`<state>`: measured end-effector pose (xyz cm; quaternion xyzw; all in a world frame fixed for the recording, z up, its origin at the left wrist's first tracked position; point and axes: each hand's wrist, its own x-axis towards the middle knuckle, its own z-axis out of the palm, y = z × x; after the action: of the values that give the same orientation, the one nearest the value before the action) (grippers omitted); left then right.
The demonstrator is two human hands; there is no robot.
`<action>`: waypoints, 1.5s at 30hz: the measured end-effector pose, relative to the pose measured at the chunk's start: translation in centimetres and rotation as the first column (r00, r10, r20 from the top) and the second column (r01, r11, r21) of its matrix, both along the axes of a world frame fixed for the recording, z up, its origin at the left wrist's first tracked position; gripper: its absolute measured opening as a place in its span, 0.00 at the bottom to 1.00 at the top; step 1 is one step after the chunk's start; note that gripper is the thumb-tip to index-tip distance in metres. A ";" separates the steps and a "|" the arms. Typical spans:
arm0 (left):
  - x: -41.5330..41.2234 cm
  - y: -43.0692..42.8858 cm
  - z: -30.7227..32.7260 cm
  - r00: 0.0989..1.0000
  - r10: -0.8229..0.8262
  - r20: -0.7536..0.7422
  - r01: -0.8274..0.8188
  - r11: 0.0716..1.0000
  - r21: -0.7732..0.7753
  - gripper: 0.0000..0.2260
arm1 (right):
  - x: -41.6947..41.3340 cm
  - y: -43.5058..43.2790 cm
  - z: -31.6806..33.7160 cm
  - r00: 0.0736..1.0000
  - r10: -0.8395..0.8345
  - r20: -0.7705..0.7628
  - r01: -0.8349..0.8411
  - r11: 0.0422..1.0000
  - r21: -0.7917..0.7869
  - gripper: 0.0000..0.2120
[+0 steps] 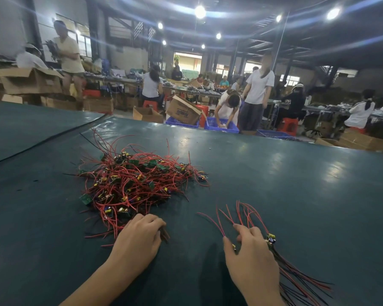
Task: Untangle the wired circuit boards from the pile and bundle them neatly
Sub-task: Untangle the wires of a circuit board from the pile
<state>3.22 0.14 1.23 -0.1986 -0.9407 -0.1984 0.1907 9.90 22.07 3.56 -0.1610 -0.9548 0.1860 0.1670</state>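
Tangled pile [137, 184] of wired circuit boards left of centre on green surface [274, 173]. Left hand [139, 235] curled round wires [164, 235] at pile's near edge; right hand [250, 255] clutching sorted bundle [296, 277], near right. Probably light, floppy, snag-prone: best held by wires beside board, eased out slowly.

No text can be read for certain. The tilted cardboard box [182, 111] beyond the far edge of the tabletop [274, 184] bears a blue printed word on its side, set upside down and too blurred to spell out
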 end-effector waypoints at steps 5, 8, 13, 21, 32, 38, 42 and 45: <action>0.7 0.5 1.0 0.972 -0.073 -0.222 0.103 0.987 0.126 0.11 | -0.1 -2.3 -0.5 0.954 0.173 -0.246 -0.260 0.886 -0.384 0.02; 1.3 1.1 1.4 0.934 -0.175 -0.310 0.227 0.964 0.140 0.12 | -0.1 -4.3 -1.1 0.943 0.233 -0.236 -0.328 0.756 -0.567 0.07; 2.2 2.0 1.3 0.813 -0.442 -0.380 0.504 0.860 0.079 0.15 | -0.2 -6.1 -1.2 0.944 0.216 -0.250 -0.319 0.395 -0.861 0.07; 2.7 2.9 1.3 0.788 -0.451 -0.420 0.573 0.786 0.231 0.15 | -0.3 -5.7 -0.4 0.955 -0.030 -0.295 -0.280 0.244 -0.929 0.05; 3.0 3.4 1.3 0.871 -0.466 0.156 0.184 0.603 0.776 0.16 | 0.6 -6.0 0.4 0.928 0.096 -0.359 -0.370 0.318 -0.873 0.05; 2.9 3.8 1.2 0.873 -0.443 0.206 0.057 0.512 0.857 0.11 | 0.5 -5.5 0.6 0.942 0.082 -0.325 -0.330 0.385 -0.862 0.08; 3.1 4.0 1.2 0.880 -0.437 0.187 0.063 0.498 0.865 0.13 | 0.6 -5.2 0.7 0.953 0.057 -0.297 -0.291 0.441 -0.849 0.10; 3.1 4.0 1.4 0.900 -0.406 0.159 0.069 0.492 0.868 0.12 | 0.7 -5.1 0.9 0.961 0.040 -0.273 -0.264 0.420 -0.868 0.11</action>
<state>6.34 4.15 2.63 -0.1732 -0.7049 -0.6847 0.0656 10.55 16.94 4.50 -0.1170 -0.6965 0.6944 0.1380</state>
